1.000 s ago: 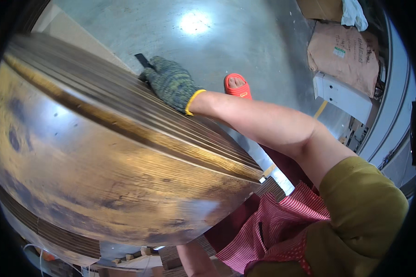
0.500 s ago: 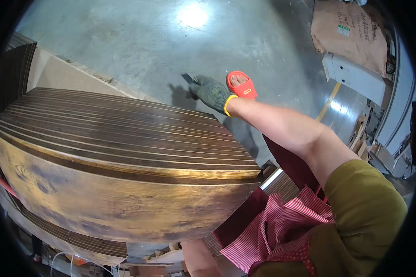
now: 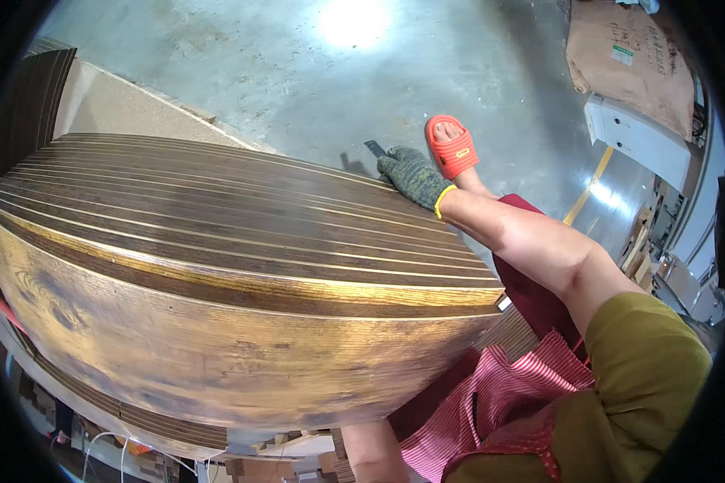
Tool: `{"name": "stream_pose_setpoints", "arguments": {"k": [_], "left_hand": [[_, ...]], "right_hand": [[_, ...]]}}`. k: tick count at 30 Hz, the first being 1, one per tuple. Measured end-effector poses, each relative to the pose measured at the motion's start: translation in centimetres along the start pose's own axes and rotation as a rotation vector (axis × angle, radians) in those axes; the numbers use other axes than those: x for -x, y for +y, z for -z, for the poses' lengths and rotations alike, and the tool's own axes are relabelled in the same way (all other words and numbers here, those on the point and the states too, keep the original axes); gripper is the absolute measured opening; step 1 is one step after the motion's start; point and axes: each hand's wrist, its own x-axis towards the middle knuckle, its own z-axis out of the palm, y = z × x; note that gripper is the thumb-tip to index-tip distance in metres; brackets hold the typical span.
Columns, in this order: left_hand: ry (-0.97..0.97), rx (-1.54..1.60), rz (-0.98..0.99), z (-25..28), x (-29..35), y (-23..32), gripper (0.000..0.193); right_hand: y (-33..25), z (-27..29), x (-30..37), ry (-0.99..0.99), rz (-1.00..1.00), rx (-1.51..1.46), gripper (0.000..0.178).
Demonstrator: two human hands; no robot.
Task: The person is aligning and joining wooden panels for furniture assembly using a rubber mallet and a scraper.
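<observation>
My right hand (image 3: pixel 415 175), in a dark grey-green knit glove with a yellow cuff, is closed around a small dark flat strip (image 3: pixel 375 149) that sticks out past the fingers. It is over the far edge of a stack of dark brown wood-grain boards (image 3: pixel 242 197); whether it touches them I cannot tell. The nearest board (image 3: pixel 217 354) shows a broad face with brown and yellowish grain and a knot at its left. Below that face my left forearm (image 3: pixel 370 453) shows; the left hand itself is hidden behind the board.
Another dark stack (image 3: pixel 24 113) stands at the far left, beside a pale panel (image 3: pixel 109 105). My foot in a red slipper (image 3: pixel 453 146) is on the grey floor (image 3: pixel 242 64). At the right are a white cabinet (image 3: pixel 636 137) and a brown wrapped package (image 3: pixel 632 60).
My right hand has moved right and nearer the stack's far edge, still holding the dark strip. The nearest boards now reach farther right in view. The slipper appears farther right.
</observation>
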Motion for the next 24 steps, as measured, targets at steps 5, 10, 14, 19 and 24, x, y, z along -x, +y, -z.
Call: {"name": "stream_pose_setpoints", "arguments": {"k": [5,10,14,19,24], "left_hand": [[-0.004,0.019,-0.064,0.2,1.4,1.0,0.054],[0.016,0.050,-0.089,0.5,2.9,0.4,0.053],[0.042,0.074,-0.051,0.1,4.3,-1.7,0.053],[0.057,0.039,0.001,-2.6,6.6,-3.0,0.053],[0.061,-0.054,0.034,-6.8,10.2,-1.9,0.052]], "right_hand": [[0.3,1.5,-3.0,-0.027,0.084,0.123,0.024],[-3.0,3.5,-5.2,-0.024,-0.094,-0.138,0.028],[-2.9,3.5,-5.9,-0.004,-0.155,-0.275,0.034],[-1.4,6.7,-1.6,0.215,-0.394,-0.657,0.030],[-3.3,2.3,10.4,0.644,-0.327,-0.907,0.030]]}}
